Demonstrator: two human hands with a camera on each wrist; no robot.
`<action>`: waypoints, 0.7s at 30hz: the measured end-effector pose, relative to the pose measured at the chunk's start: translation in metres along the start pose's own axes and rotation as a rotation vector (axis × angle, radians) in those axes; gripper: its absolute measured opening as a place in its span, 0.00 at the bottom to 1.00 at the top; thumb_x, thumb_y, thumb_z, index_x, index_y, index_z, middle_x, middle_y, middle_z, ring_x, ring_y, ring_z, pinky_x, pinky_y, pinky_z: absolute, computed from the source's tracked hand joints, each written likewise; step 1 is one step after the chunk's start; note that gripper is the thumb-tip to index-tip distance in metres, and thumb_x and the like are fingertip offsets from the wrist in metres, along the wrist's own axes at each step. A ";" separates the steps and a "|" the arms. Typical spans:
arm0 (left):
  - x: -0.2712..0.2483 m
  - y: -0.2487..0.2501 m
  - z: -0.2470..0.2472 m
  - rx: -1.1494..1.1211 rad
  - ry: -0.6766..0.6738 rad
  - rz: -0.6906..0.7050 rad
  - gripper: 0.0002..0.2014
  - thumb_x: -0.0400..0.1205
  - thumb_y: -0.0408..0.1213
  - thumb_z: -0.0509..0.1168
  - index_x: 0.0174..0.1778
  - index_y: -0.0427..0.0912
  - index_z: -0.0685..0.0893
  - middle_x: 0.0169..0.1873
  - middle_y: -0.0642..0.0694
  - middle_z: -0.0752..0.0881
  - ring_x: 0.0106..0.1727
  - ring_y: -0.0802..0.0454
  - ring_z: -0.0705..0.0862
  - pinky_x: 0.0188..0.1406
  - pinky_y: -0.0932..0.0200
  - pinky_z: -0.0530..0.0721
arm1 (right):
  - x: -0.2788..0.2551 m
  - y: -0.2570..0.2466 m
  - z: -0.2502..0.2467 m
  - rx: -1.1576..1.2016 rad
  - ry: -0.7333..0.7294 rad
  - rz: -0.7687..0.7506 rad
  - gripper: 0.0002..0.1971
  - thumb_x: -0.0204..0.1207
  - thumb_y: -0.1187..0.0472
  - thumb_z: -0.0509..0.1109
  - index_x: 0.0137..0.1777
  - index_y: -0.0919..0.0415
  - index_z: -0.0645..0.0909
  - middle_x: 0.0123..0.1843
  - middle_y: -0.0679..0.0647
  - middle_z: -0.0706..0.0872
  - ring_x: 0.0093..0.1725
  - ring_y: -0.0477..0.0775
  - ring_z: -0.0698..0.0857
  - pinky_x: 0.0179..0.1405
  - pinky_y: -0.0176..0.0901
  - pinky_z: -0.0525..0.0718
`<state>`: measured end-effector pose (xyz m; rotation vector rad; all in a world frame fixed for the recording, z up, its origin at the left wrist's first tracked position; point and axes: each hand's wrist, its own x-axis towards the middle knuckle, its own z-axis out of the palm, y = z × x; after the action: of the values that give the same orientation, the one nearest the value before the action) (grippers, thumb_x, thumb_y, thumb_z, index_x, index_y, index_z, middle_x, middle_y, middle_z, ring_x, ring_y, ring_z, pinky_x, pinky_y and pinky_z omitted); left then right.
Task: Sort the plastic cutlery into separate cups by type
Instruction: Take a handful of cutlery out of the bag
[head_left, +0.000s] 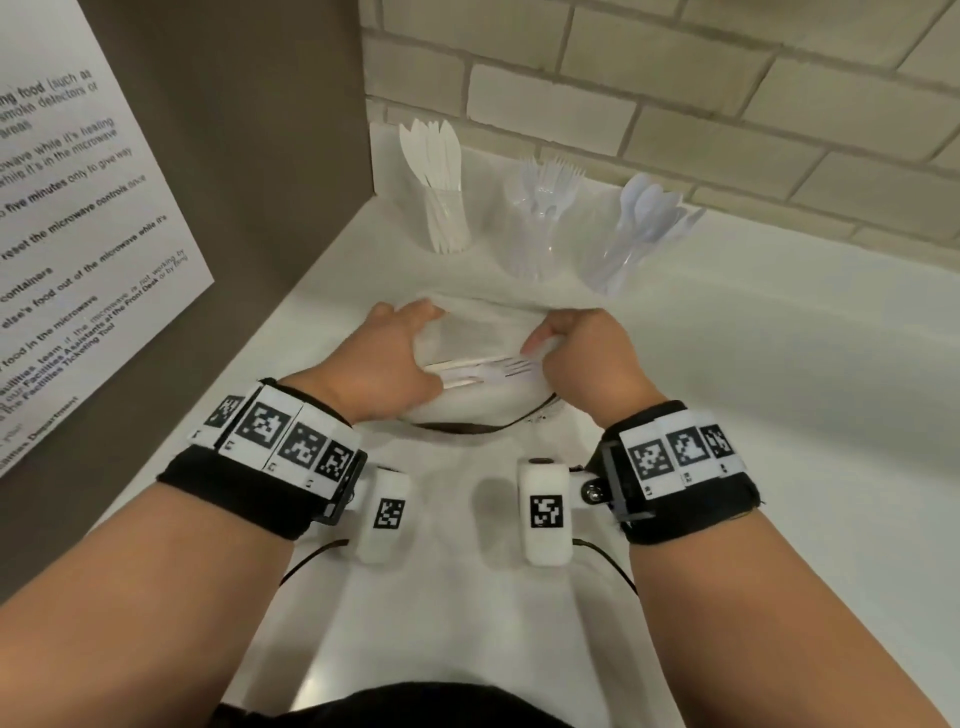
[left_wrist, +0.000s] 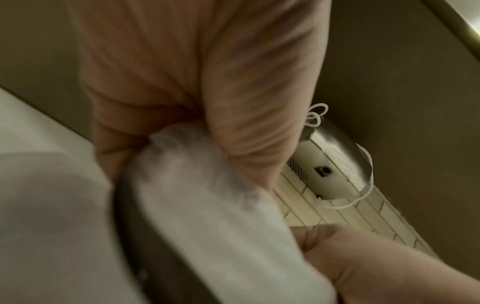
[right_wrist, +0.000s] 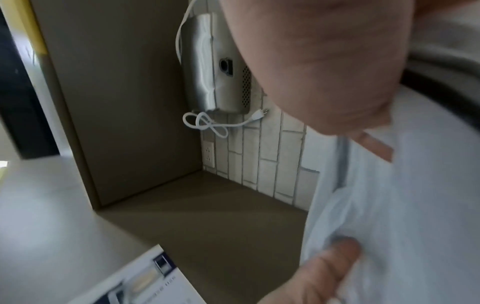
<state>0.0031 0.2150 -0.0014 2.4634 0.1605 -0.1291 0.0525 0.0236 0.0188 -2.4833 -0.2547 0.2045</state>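
— While both hands sit on that clear bag (head_left: 483, 332), what are they actually doing?

— The left hand (head_left: 387, 364) grips the bag's left edge, fingers curled round the plastic; the left wrist view shows the bunched plastic (left_wrist: 187, 164) pinched between thumb and fingers. The right hand (head_left: 582, 353) pinches the bag's right edge, fingers curled in on it.

— And the cutlery?

— Between the two hands, inside the bag, lies a white fork (head_left: 501, 368) with its tines toward the right hand, and a couple of white handles (head_left: 457, 371) beside it, next to the left thumb. I cannot tell what type those handles belong to.

— Where are the cups?

— Beyond the fingertips, well apart from the hands, three clear cups stand in a row on the white worktop (head_left: 753, 389). The cup of knives (head_left: 447, 218) is beyond the left hand, the cup of forks (head_left: 535, 234) is beyond the gap between the hands, and the cup of spoons (head_left: 618, 244) is beyond the right hand, leaning to the right.

— Anything else nearby?

— A printed notice (head_left: 78, 208) on the panel off to the left of the left hand, and a tiled wall (head_left: 727, 104) behind the cups. Both wrist views show a metal box with a white cord (right_wrist: 207, 123) fixed to that wall.
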 end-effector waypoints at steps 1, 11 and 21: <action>-0.002 -0.001 0.002 0.072 -0.105 -0.031 0.41 0.72 0.37 0.72 0.81 0.52 0.60 0.66 0.44 0.65 0.55 0.48 0.77 0.55 0.64 0.74 | 0.000 0.003 0.001 -0.055 -0.085 0.007 0.20 0.71 0.76 0.59 0.49 0.55 0.87 0.55 0.55 0.85 0.48 0.55 0.83 0.42 0.35 0.79; -0.013 0.020 0.006 0.163 -0.073 -0.248 0.25 0.77 0.50 0.66 0.62 0.36 0.72 0.64 0.40 0.67 0.36 0.53 0.76 0.41 0.56 0.75 | -0.014 -0.020 0.002 -0.283 0.213 -0.201 0.12 0.78 0.50 0.67 0.58 0.50 0.87 0.54 0.52 0.79 0.56 0.57 0.82 0.50 0.38 0.76; -0.013 0.033 -0.023 0.042 -0.040 0.004 0.09 0.81 0.54 0.61 0.56 0.67 0.80 0.80 0.46 0.55 0.80 0.43 0.62 0.75 0.54 0.62 | -0.017 -0.016 0.013 -0.503 -0.397 -0.241 0.40 0.69 0.76 0.65 0.80 0.46 0.66 0.83 0.51 0.58 0.74 0.57 0.75 0.69 0.41 0.76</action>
<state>-0.0036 0.2024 0.0383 2.5005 0.1371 -0.1817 0.0316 0.0400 0.0193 -2.8507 -0.8582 0.5942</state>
